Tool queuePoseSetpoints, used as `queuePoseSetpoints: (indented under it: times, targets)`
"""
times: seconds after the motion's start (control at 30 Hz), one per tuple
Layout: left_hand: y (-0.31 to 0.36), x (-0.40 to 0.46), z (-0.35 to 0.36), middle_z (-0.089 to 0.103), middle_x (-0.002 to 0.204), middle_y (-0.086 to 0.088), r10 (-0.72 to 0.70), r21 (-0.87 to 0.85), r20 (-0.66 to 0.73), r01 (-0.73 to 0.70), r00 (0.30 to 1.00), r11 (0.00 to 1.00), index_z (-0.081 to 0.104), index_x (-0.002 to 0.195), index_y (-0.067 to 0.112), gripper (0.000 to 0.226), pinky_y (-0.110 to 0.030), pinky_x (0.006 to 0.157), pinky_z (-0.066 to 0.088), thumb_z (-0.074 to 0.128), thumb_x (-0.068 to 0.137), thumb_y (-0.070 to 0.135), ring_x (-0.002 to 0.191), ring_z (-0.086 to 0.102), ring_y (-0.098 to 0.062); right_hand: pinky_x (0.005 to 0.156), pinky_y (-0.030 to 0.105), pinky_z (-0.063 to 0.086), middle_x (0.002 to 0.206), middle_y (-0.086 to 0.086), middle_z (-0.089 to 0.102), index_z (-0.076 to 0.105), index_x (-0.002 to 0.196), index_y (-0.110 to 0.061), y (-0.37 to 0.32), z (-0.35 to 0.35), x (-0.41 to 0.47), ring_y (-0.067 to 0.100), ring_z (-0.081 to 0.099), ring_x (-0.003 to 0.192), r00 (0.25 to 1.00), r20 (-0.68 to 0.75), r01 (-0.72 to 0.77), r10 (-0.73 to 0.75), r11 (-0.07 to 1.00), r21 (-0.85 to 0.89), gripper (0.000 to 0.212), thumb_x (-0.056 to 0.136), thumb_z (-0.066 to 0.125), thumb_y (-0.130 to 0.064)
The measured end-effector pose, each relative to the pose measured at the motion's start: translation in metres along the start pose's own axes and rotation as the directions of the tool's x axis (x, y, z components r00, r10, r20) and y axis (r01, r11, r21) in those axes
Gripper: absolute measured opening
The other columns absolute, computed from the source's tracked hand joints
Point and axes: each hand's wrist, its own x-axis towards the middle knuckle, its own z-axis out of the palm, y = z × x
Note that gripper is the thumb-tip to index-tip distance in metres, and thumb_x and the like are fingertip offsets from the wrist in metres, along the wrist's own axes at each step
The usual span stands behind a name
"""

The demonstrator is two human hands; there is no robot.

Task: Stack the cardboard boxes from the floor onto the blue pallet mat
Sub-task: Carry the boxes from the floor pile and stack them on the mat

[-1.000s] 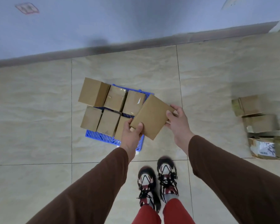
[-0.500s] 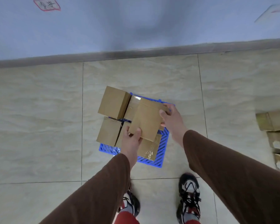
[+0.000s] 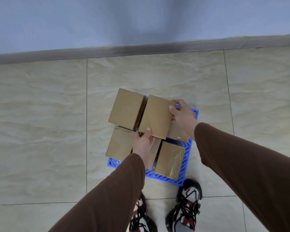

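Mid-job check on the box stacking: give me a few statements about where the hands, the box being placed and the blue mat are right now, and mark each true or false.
1. Both hands hold the same cardboard box. True: the left hand grips its near corner, the right hand its far right edge.
2. That box lies on the bare floor beside the blue pallet mat. False: it is over the lower boxes on the mat.
3. An upper box sits right beside the held one, on its left. True.
4. The mat is hard against the wall. False: floor tile shows between them.
5. The taped box at the mat's near right has another box on it. False: its top is bare.
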Motion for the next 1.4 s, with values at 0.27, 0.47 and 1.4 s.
queuePoseSetpoints:
  times: [0.27, 0.47, 1.4]
  targets:
    - [0.0, 0.013, -0.005, 0.066, 0.127, -0.013, 0.011, -0.002, -0.014, -0.011, 1.0, 1.0, 0.051, 0.132, 0.004, 0.034, -0.036, 0.106, 0.05, 0.06, 0.1, 0.013, 0.116, 0.067, -0.023, 0.094, 0.04, 0.058, 0.119, -0.002, 0.06, 0.048, 0.142, -0.028, 0.004, 0.012, 0.008, 0.012, 0.062, 0.089, 1.0, -0.006, -0.022, 0.022, 0.999, -0.033, 0.038, 0.105, 0.053, -0.027]
    - [0.001, 0.018, -0.004, 0.065, 0.127, -0.012, 0.007, 0.005, -0.039, -0.007, 0.999, 1.0, 0.043, 0.144, 0.001, 0.047, -0.03, 0.098, 0.052, 0.057, 0.102, 0.015, 0.114, 0.066, -0.022, 0.092, 0.036, 0.057, 0.111, -0.006, 0.06, 0.041, 0.15, -0.028, 0.006, 0.015, 0.011, 0.015, 0.065, 0.098, 1.0, 0.008, -0.027, 0.027, 0.999, -0.047, 0.045, 0.106, 0.05, -0.021]
    - [-0.098, -0.172, 0.096, 0.057, 0.13, -0.007, 0.289, 0.786, 0.294, -0.402, 0.911, 0.47, 0.048, 0.145, 0.02, 0.054, -0.032, 0.1, 0.045, 0.064, 0.095, 0.031, 0.111, 0.058, -0.019, 0.089, 0.027, 0.042, 0.129, -0.006, 0.059, 0.056, 0.13, -0.021, 0.15, -0.206, -0.24, 0.01, 0.058, 0.107, 0.797, -0.555, -0.035, 0.238, 0.936, 0.351, 0.029, 0.102, 0.052, -0.022]
